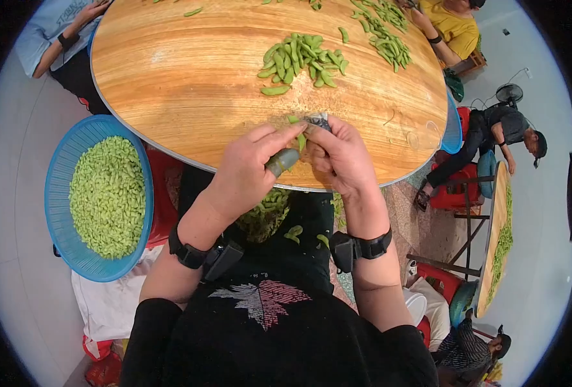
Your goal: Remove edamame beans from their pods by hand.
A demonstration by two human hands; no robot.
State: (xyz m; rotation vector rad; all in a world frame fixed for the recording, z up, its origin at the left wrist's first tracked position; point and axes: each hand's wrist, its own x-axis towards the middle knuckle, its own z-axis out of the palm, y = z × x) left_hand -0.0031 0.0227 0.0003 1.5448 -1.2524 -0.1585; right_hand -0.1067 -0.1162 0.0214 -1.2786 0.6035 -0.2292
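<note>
Over the near edge of the round wooden table (pixel 170 111), my two hands meet at the fingertips around a green soybean pod (pixel 301 141). My left hand (pixel 252 159) pinches the pod and wears a dark green cover (pixel 283 162) on its thumb. Wrapped with a patterned grey and white covering (pixel 319 121) at a fingertip, my right hand (pixel 344 155) touches the pod from the other side. Beyond the hands lies a pile of unshelled soybean pods (pixel 298 58). A blue plastic basket (pixel 56 193) at the left holds many shelled green soybeans (pixel 107 198).
More pods (pixel 390 46) lie at the table's far right. A clear round plastic item (pixel 424 138) rests near the right edge. Pods and husks (pixel 266 215) are in my lap. Co-workers sit around this table and near another table (pixel 486 275) at the right.
</note>
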